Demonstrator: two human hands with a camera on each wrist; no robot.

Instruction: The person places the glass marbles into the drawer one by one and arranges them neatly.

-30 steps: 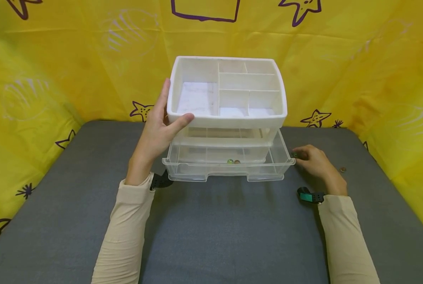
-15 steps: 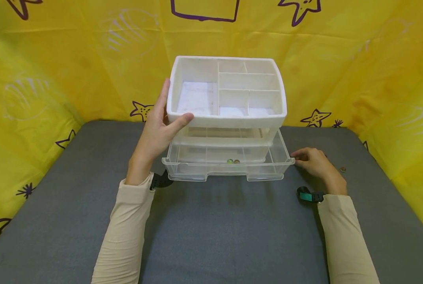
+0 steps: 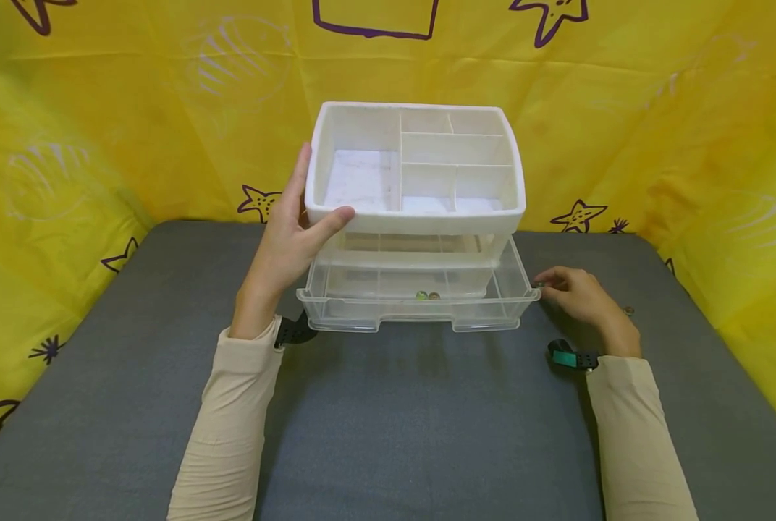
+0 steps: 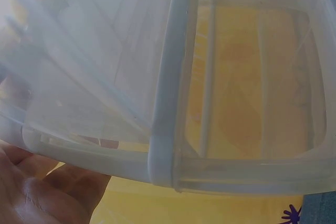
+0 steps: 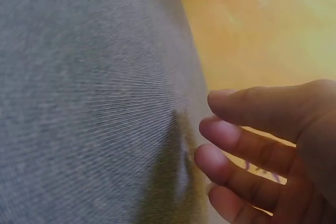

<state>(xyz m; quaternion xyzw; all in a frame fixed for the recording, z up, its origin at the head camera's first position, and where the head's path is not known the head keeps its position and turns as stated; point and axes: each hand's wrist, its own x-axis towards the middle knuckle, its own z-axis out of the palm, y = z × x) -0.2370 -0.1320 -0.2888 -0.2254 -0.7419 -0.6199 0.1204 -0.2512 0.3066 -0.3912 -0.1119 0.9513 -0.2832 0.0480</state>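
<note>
Gripping one box (image 3: 420, 223) at its left, the left hand (image 3: 282, 242) clamps thumb over rim! Two marbles (image 3: 422, 295) sit in one clear drawer (image 3: 414, 311); a third marble (image 3: 628, 311) lies farther right. The right hand (image 3: 578, 295) hovers just beside the drawer's right edge, its pinch impossible to tell.

Work area surroundings
In front of you and along both sides, a yellow cloth (image 3: 166, 108) bears dark starfish outlines (image 3: 580, 218) and pale striped fish (image 3: 232, 61); below it, your grey table (image 3: 427, 434) shows a fine texture up close.
</note>
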